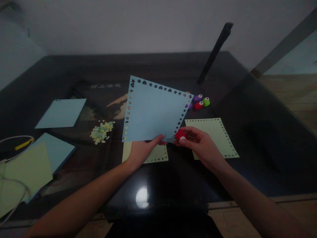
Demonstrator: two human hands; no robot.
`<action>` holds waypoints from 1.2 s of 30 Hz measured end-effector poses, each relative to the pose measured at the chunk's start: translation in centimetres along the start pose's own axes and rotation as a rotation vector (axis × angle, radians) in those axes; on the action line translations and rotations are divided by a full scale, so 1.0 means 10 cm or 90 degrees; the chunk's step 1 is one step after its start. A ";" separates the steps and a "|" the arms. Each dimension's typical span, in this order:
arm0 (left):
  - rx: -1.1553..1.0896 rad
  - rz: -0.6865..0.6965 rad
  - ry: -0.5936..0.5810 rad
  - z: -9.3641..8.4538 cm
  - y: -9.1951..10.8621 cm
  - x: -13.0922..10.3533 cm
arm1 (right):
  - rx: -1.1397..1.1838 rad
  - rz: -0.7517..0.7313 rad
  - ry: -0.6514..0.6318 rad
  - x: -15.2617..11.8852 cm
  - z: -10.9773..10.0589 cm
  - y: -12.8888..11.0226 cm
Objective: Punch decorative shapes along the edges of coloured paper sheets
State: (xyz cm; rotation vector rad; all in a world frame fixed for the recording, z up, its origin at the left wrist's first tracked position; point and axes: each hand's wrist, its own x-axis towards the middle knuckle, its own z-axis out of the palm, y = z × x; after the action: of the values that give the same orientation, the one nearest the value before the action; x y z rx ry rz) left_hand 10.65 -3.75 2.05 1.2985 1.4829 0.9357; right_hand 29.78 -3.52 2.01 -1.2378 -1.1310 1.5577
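My left hand (146, 148) holds a blue paper sheet (153, 112) by its lower edge, thumb in front. Small star and heart holes run along the sheet's top, left and right edges. My right hand (200, 143) grips a red punch (180, 135) at the sheet's lower right corner. Under the raised sheet lies a yellow-green sheet (156, 156) with holes along its edges, partly hidden. Another punched yellow-green sheet (210, 134) lies behind my right hand. Purple, red and green punches (198, 105) with eye shapes stand beyond it, some partly covered by the blue sheet.
Paper bits (101, 131) form a pile left of centre. A blue sheet (63, 113) lies at the left, with stacked blue and yellow-green paper (24, 172) and a cable nearer. A black upright bar (215, 53) stands at the back right of the dark table (173, 188).
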 end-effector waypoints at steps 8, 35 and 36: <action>0.016 0.026 0.005 -0.01 -0.04 0.00 | -0.019 -0.001 0.001 0.00 -0.01 0.00; 0.087 0.052 -0.007 -0.01 -0.07 0.02 | -0.061 -0.019 -0.029 -0.01 -0.01 0.04; 0.098 0.059 -0.007 0.00 -0.08 0.02 | -0.064 -0.019 -0.032 -0.01 -0.01 0.05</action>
State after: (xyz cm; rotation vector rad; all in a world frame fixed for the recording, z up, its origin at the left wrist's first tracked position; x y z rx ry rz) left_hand 10.41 -3.63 1.28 1.4924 1.5209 0.8859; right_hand 29.82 -3.69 1.55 -1.2476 -1.2683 1.5337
